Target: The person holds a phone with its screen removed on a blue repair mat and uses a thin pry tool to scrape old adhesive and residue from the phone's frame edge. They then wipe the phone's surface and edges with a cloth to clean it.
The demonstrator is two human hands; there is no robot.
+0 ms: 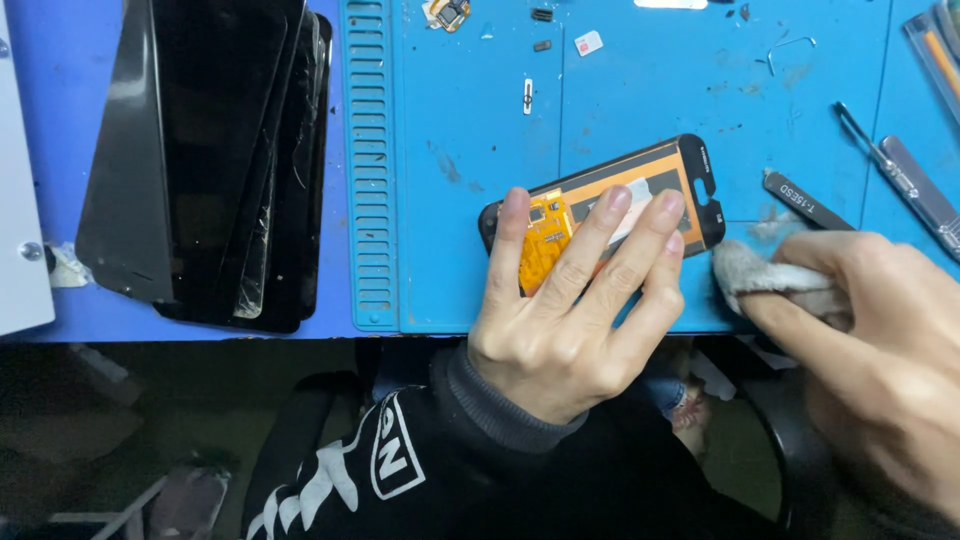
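A blue work mat (460, 200) covers the bench in front of you, ribbed along its left edge, with a dark gap and your black sleeve below it. Your left hand (570, 310) lies flat, palm down, fingers spread and extended, pressing on a phone screen assembly (665, 170) that rests face down near the mat's front edge, tilted up to the right. Its back shows an orange panel, a yellow flex part under your index finger and a black border. Your right hand (880, 340) comes in from the right, fingers closed around a grey-white wad of cloth (770, 280), which sits just beside the assembly's right end. A stack of black screen panels (210, 150) leans at the mat's left. A small white rectangular sticker (588, 42) lies near the top. Metal tweezers (880, 155) and a flat dark tool (805, 200) lie to the right, near your right hand.
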